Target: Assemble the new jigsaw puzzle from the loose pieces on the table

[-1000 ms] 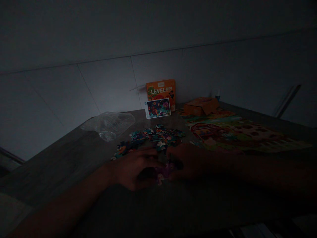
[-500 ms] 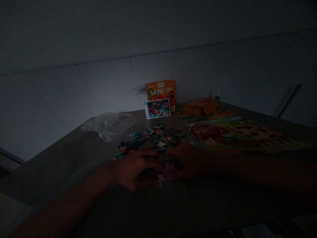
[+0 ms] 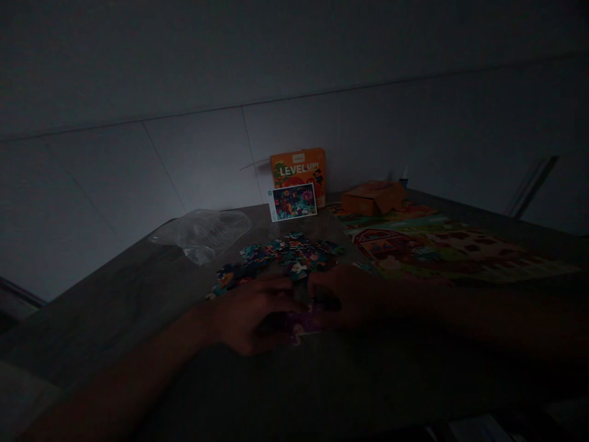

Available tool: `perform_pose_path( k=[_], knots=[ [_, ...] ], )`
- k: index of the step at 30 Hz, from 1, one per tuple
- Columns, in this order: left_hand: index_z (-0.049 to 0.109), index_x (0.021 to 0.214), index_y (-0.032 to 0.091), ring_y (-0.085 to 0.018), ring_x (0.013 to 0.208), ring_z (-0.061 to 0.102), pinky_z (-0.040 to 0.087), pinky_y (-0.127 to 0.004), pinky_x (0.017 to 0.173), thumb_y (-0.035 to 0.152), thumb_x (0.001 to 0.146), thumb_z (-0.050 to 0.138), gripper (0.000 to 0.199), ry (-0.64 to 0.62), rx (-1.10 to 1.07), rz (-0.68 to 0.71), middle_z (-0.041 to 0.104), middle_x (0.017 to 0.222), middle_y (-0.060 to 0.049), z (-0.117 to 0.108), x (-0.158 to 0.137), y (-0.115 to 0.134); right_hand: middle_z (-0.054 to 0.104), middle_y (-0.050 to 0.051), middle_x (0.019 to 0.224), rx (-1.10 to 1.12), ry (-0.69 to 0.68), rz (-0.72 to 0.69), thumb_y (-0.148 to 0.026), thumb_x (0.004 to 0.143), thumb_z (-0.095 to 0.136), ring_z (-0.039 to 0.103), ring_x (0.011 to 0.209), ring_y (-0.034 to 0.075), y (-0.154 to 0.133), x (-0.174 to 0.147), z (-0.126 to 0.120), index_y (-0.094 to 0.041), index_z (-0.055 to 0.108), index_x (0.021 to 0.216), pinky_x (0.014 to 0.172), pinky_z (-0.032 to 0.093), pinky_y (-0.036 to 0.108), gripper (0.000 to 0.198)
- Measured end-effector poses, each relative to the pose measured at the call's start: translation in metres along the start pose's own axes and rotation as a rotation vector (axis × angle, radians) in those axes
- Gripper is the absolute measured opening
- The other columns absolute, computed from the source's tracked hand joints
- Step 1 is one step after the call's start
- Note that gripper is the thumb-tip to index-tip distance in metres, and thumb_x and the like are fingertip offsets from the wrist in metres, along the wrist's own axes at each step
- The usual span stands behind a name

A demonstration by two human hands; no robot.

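Note:
Purple jigsaw puzzle pieces [image 3: 304, 322] lie on the dark table between my two hands, partly covered by fingers. My left hand [image 3: 251, 313] grips them from the left, thumb at the near side and fingers curved over the far side. From the right, my right hand [image 3: 345, 301] closes its thumb and fingers on the right end of the same pieces. Just beyond the hands spreads a loose heap of puzzle pieces [image 3: 294, 252], mostly teal, dark blue and orange. The light is very dim, so the piece edges under the fingertips are hard to make out.
A picture card [image 3: 294, 202] leans against an upright orange box [image 3: 299, 162] at the back. To its right lies an orange box part [image 3: 370, 197] beside a large farm-scene puzzle [image 3: 414, 242]. A clear plastic bag [image 3: 202, 233] rests at the left, near the wall [image 3: 202, 153].
My right hand has shifted slightly and the purple pieces now sit closer together. My left hand stays in nearly the same place.

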State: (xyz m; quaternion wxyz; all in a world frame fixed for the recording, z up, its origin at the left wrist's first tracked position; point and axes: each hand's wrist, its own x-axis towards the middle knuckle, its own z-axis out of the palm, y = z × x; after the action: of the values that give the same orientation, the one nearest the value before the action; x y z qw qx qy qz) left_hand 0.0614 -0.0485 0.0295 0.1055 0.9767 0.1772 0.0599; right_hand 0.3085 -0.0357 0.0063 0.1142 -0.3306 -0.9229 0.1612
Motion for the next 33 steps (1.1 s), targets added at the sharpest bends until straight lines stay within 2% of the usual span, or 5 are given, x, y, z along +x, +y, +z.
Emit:
perform_pose_path(
  k=[8, 17, 25, 30, 33],
  knots=[
    [0.064, 0.122, 0.018, -0.025, 0.092, 0.058, 0.048, -0.036, 0.076, 0.024, 0.081, 0.067, 0.041, -0.002, 0.001, -0.007, 0.059, 0.101, -0.009, 0.0006, 0.0005, 0.0001, 0.065, 0.002, 0.077, 0.000, -0.001, 0.031, -0.049, 0.077, 0.072, 0.055, 0.063, 0.013, -0.0018, 0.0003, 0.0009, -0.017, 0.061, 0.096, 0.056, 0.029, 0.023, 0.038],
    [0.065, 0.121, 0.020, -0.025, 0.092, 0.057, 0.046, -0.034, 0.075, 0.021, 0.077, 0.071, 0.044, -0.017, -0.002, -0.022, 0.059, 0.102, -0.009, 0.0007, -0.0001, -0.0005, 0.065, 0.001, 0.074, 0.028, -0.002, 0.054, -0.050, 0.076, 0.072, 0.055, 0.062, 0.013, -0.0062, -0.0004, -0.0010, -0.017, 0.062, 0.093, 0.055, 0.030, 0.022, 0.038],
    [0.064, 0.125, 0.027, -0.023, 0.093, 0.056, 0.045, -0.035, 0.078, 0.025, 0.086, 0.065, 0.039, -0.012, -0.018, 0.024, 0.057, 0.101, -0.007, 0.0029, -0.0009, -0.0034, 0.067, 0.002, 0.079, 0.049, -0.024, 0.082, -0.050, 0.077, 0.071, 0.057, 0.065, 0.013, -0.0090, 0.0004, -0.0031, -0.016, 0.063, 0.093, 0.056, 0.033, 0.022, 0.039],
    [0.069, 0.115, 0.023, -0.022, 0.093, 0.057, 0.047, -0.034, 0.079, 0.021, 0.086, 0.065, 0.029, 0.004, -0.038, 0.065, 0.058, 0.104, -0.007, 0.0039, -0.0009, -0.0032, 0.065, 0.002, 0.075, 0.015, -0.010, 0.072, -0.052, 0.077, 0.071, 0.055, 0.061, 0.012, -0.0092, -0.0005, -0.0028, -0.016, 0.063, 0.093, 0.055, 0.030, 0.023, 0.040],
    [0.070, 0.113, 0.022, -0.023, 0.097, 0.058, 0.049, -0.036, 0.083, 0.017, 0.083, 0.067, 0.031, 0.009, -0.048, 0.055, 0.059, 0.108, -0.008, 0.0041, -0.0006, -0.0013, 0.066, 0.003, 0.077, 0.010, -0.004, 0.059, -0.053, 0.077, 0.071, 0.055, 0.062, 0.013, -0.0099, -0.0008, -0.0032, -0.016, 0.063, 0.094, 0.055, 0.031, 0.023, 0.042]
  ],
)
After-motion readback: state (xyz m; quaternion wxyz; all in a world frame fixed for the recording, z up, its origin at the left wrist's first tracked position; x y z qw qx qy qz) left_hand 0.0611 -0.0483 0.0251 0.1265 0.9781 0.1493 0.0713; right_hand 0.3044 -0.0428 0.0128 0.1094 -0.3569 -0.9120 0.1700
